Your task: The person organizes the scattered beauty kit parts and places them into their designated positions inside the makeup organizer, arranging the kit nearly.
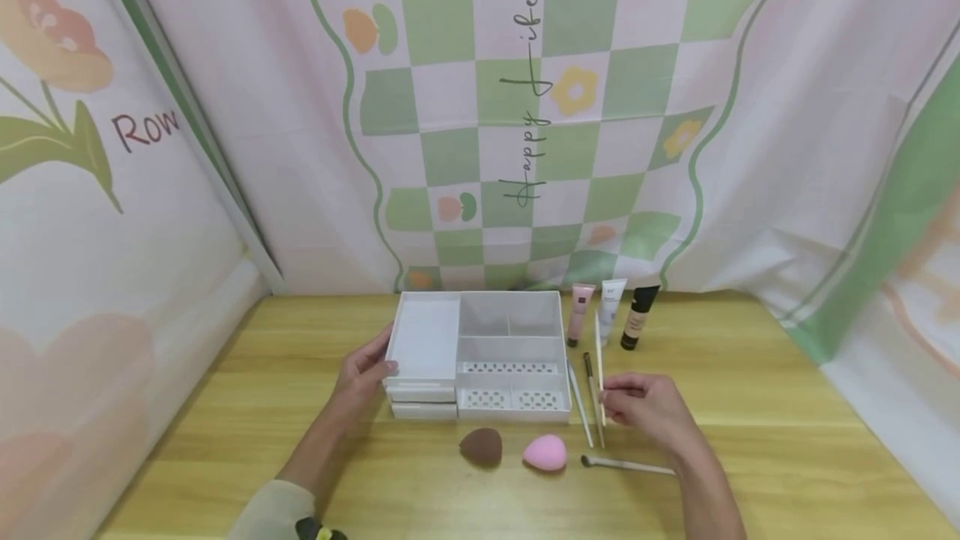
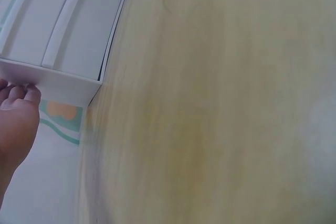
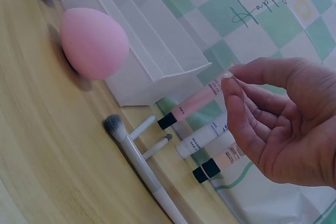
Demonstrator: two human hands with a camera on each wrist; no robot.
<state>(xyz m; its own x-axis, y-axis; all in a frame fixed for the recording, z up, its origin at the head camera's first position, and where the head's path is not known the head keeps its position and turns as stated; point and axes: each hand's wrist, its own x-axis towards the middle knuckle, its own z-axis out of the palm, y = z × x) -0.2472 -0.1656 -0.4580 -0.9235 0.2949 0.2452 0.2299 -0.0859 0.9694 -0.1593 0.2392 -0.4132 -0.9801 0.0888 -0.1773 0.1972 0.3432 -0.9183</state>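
Observation:
A white compartment organizer [image 1: 510, 352] with small drawers on its left stands mid-table. My left hand [image 1: 375, 367] grips its left side, thumb on the top edge; in the left wrist view the fingertips [image 2: 23, 92] press the organizer's wall [image 2: 63, 80]. Right of the organizer, my right hand [image 1: 607, 395] pinches a thin white makeup brush [image 1: 599, 348] between thumb and forefinger, as the right wrist view shows for the right hand [image 3: 229, 76]. Two more brushes [image 1: 588, 394] lie beside the held one. Another brush [image 1: 626, 465] lies near my right wrist.
A brown sponge [image 1: 481, 446] and a pink sponge [image 1: 544, 452] sit in front of the organizer. A pink tube [image 1: 580, 313], a white tube [image 1: 611, 308] and a dark-capped tube [image 1: 640, 317] lie at the back right. Cloth backdrops wall the table on three sides.

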